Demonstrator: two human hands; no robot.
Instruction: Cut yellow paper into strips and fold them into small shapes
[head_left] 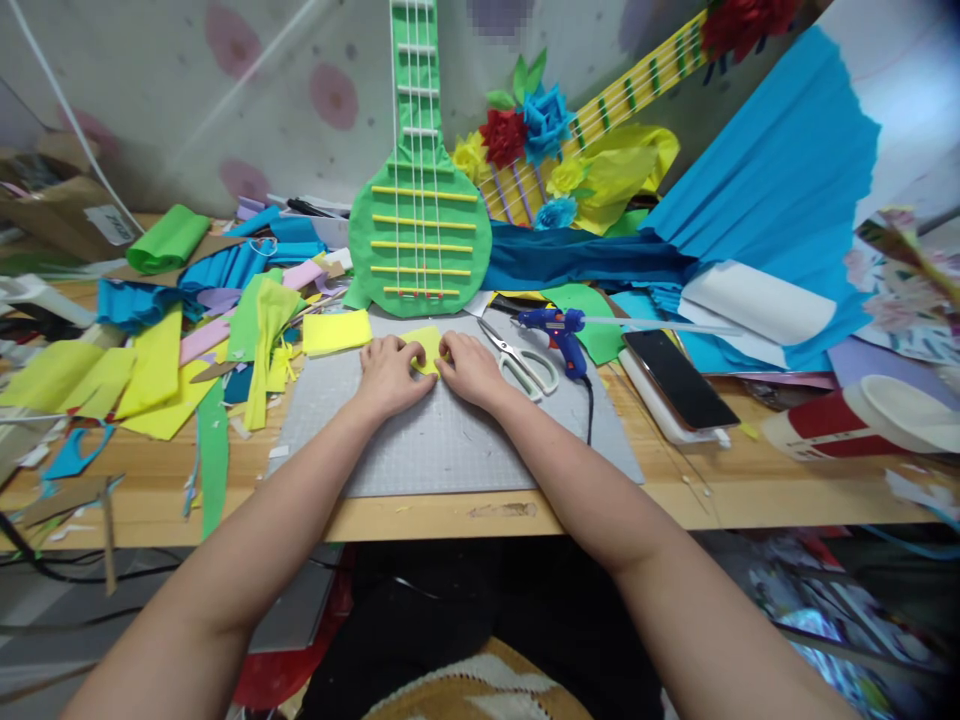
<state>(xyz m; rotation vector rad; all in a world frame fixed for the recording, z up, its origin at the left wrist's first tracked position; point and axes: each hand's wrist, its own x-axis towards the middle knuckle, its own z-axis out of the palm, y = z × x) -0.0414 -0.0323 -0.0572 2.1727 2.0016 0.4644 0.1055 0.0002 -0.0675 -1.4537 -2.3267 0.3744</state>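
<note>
At a cluttered craft table, a person's left hand (pixel 390 375) and right hand (pixel 469 368) meet over a small yellow paper piece (pixel 427 350), fingers curled down and pinching it from both sides. The paper lies flat near the far edge of a grey cutting mat (pixel 442 450), between the two hands.

Just to the right of the right hand, white-handled scissors (pixel 523 364) lie open on the mat, and beside them rests a blue glue gun (pixel 559 335), its black cord trailing toward the table edge. A dark smartphone (pixel 679 380) sits face up further right, near a red-and-white paper cup (pixel 840 425) tipped on its side.

Behind the mat stands a green paper guitar (pixel 420 235) with yellow frets and white strings; a second, yellow guitar (pixel 630 95) leans behind it, dressed in paper flowers (pixel 525 130). A blue pleated paper fan (pixel 780 190) spreads across the right. Yellow, green and pink offcuts (pixel 150 375) crowd the left side — a label on the cardboard box (pixel 67 215) there is too blurred to read.
</note>
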